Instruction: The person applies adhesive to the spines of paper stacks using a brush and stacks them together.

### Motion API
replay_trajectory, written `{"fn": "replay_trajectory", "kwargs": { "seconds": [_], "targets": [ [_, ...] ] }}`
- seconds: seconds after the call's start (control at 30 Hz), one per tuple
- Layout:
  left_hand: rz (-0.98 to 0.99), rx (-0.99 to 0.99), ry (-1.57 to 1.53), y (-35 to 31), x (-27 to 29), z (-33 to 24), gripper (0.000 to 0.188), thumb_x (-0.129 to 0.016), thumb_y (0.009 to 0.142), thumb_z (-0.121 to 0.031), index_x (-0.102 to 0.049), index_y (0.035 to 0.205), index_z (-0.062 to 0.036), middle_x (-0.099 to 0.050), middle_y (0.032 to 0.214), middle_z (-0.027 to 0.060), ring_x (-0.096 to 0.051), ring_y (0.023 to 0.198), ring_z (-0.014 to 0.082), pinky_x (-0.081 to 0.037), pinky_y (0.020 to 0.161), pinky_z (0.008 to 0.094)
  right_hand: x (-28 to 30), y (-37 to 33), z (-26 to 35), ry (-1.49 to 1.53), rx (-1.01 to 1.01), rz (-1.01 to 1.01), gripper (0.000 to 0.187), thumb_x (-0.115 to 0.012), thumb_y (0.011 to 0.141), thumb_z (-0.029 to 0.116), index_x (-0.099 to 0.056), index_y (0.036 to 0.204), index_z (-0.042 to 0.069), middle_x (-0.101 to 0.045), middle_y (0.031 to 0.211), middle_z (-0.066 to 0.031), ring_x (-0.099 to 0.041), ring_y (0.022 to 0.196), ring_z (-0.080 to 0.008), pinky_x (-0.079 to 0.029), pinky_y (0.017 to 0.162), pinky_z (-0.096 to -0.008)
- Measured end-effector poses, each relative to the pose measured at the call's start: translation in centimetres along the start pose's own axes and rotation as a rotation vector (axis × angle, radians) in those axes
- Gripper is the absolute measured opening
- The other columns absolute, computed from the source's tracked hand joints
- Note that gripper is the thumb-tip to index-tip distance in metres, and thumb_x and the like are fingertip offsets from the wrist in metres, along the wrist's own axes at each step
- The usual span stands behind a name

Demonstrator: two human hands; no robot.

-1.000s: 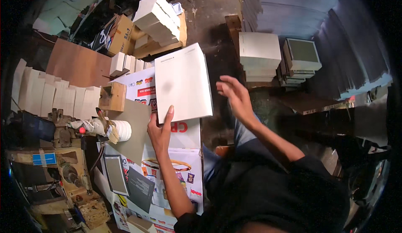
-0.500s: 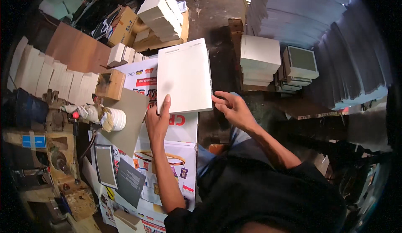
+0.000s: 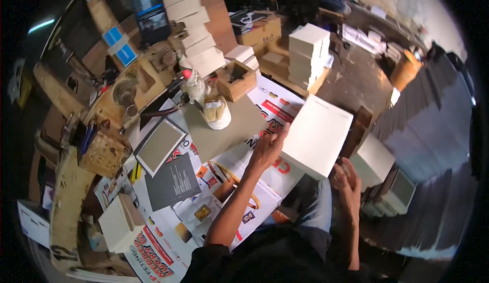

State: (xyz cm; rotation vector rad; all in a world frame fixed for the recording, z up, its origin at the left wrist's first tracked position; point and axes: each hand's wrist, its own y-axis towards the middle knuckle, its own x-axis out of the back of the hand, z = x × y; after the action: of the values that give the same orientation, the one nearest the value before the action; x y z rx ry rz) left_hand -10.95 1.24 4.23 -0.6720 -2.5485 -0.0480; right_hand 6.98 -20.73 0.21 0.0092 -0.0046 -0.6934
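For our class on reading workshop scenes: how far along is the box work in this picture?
Done, it seems: a stack of white boxes stands on the floor beyond the printed sheets. In hand: the left hand and right hand hold a flat white box at its edges. Left, probably: the grey board beside a glue pot with brush lies unused.

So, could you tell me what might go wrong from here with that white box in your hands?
The white box is held only at its edges, by the left hand and the right hand, partly past the table's edge, so it could slip and fall. The white cup of brushes stands close by on a grey board; a swing of the box might tip it over.
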Motion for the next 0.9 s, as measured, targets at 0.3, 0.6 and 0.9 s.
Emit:
{"fn": "replay_trajectory", "kwargs": {
  "seconds": [0.3, 0.6, 0.9],
  "targets": [
    [-0.456, -0.269, -0.567, -1.3, -1.7, 7.2, 0.042, -0.044, 0.104, -0.034, -0.063, 0.105, 0.0041, -0.066, 0.094, 0.0174, -0.061, 0.084, 0.0199, -0.047, 0.078, 0.0333, -7.4, 5.2, 17.9, -0.327, 0.607, -0.070, 0.016, -0.068, 0.092, 0.014, -0.071, 0.095, -0.002, -0.070, 0.080, -0.0060, -0.063, 0.078, -0.0104, -0.048, 0.069, -0.0253],
    [-0.482, -0.340, -0.457, -1.2, -0.6, 6.8, 0.054, -0.038, 0.104, -0.045, -0.065, 0.097, 0.0007, -0.068, 0.086, 0.0126, -0.062, 0.078, 0.0199, -0.048, 0.075, 0.0338, -29.8, 16.8, 29.1, -0.211, 1.163, 0.352, 0.025, -0.073, 0.088, 0.020, -0.071, 0.104, 0.001, -0.073, 0.090, -0.0115, -0.067, 0.076, -0.0112, -0.053, 0.069, -0.0282],
    [-0.470, -0.328, -0.465, -0.7, -0.9, 8.4, 0.038, -0.048, 0.102, -0.033, -0.064, 0.096, 0.0010, -0.070, 0.085, 0.0150, -0.068, 0.076, 0.0261, -0.051, 0.067, 0.0353, -43.3, 25.0, 36.0, -0.232, 1.074, 0.432, 0.035, -0.061, 0.094, 0.019, -0.062, 0.126, 0.006, -0.067, 0.086, -0.0090, -0.063, 0.079, -0.0161, -0.054, 0.067, -0.0325]
  ]
}}
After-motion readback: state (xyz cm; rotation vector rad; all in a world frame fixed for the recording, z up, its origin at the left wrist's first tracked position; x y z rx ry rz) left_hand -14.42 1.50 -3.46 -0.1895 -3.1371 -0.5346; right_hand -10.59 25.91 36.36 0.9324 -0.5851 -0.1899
